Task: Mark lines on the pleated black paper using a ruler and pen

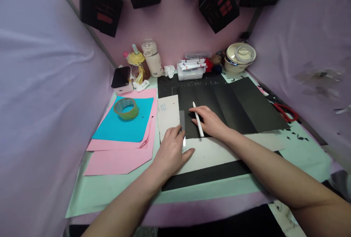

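My right hand (210,120) holds a white pen (198,122) between thumb and fingers, slanted over a creased black sheet (219,102). A narrow clear ruler (183,134) lies along the left edge of that sheet. My left hand (172,145) rests on the ruler, fingers laid down and thumb stretched out to the right. Beneath its fingertips and to the left is a white card (168,113) with a small blue mark. A longer white board (208,153) lies under the near edge of the black sheet.
On the left, a tape roll (126,109) sits on blue sheets (120,131) over pink sheets (117,164). Behind stand a phone (121,78), a bottle (153,61), a box of white pens (190,69) and a lidded tub (240,57). Red scissors (286,112) lie right; black boxes (101,5) hang above.
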Motion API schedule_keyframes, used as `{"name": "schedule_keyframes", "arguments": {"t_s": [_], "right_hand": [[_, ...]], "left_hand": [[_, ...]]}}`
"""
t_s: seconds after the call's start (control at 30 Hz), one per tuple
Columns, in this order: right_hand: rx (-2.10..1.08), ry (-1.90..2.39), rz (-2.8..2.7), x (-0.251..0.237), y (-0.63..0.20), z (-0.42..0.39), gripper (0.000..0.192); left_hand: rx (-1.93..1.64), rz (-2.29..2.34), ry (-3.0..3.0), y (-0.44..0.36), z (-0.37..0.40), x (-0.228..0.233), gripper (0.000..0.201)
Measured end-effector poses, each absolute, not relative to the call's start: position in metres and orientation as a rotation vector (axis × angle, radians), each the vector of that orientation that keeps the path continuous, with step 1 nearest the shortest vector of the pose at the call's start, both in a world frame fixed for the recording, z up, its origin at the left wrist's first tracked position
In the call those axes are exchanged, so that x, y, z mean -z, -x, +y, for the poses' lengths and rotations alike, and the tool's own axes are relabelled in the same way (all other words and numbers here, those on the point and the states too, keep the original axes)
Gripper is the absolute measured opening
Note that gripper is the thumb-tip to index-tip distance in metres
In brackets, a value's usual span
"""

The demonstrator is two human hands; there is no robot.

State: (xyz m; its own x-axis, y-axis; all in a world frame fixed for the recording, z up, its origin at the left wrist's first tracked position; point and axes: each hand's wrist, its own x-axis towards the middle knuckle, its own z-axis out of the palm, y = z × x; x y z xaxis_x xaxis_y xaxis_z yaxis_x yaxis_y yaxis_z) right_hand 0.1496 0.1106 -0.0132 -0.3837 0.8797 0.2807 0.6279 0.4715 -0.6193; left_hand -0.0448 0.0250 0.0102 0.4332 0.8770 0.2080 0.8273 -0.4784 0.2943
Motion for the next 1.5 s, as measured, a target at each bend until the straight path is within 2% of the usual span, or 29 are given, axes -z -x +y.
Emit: {"name": "schedule_keyframes", "arguments": {"t_s": [0.2, 0.3, 0.47, 0.6, 0.87, 1.07, 1.13, 1.5], "right_hand": [[-0.563, 1.244, -2.15, 0.013, -0.15, 0.111, 0.039], [-0.567, 1.239, -2.149, 0.013, -0.15, 0.11, 0.04], [-0.527, 1.235, -2.163, 0.013, -0.149, 0.111, 0.039], [-0.475, 1.199, -2.194, 0.015, -0.15, 0.113, 0.038], [-0.488, 1.187, -2.203, 0.015, -0.151, 0.113, 0.038], [-0.458, 1.197, -2.228, 0.016, -0.151, 0.113, 0.037], [-0.457, 1.194, -2.228, 0.016, -0.151, 0.113, 0.037], [-0.479, 1.179, -2.225, 0.013, -0.151, 0.113, 0.036]], "left_hand": [[-0.637, 1.554, -2.424, 0.055, 0.037, -0.011, 0.03], [-0.674, 1.583, -2.449, 0.062, 0.045, -0.01, 0.037], [-0.343, 1.541, -2.478, 0.064, 0.049, -0.011, 0.049], [-0.213, 1.458, -2.461, 0.065, 0.048, -0.012, 0.049], [-0.197, 1.3, -2.452, 0.08, 0.049, -0.029, 0.047], [-0.194, 1.275, -2.431, 0.082, 0.049, -0.028, 0.079], [-0.144, 1.243, -2.444, 0.084, 0.048, -0.026, 0.083], [-0.03, 1.178, -2.417, 0.088, 0.055, -0.03, 0.083]]}}
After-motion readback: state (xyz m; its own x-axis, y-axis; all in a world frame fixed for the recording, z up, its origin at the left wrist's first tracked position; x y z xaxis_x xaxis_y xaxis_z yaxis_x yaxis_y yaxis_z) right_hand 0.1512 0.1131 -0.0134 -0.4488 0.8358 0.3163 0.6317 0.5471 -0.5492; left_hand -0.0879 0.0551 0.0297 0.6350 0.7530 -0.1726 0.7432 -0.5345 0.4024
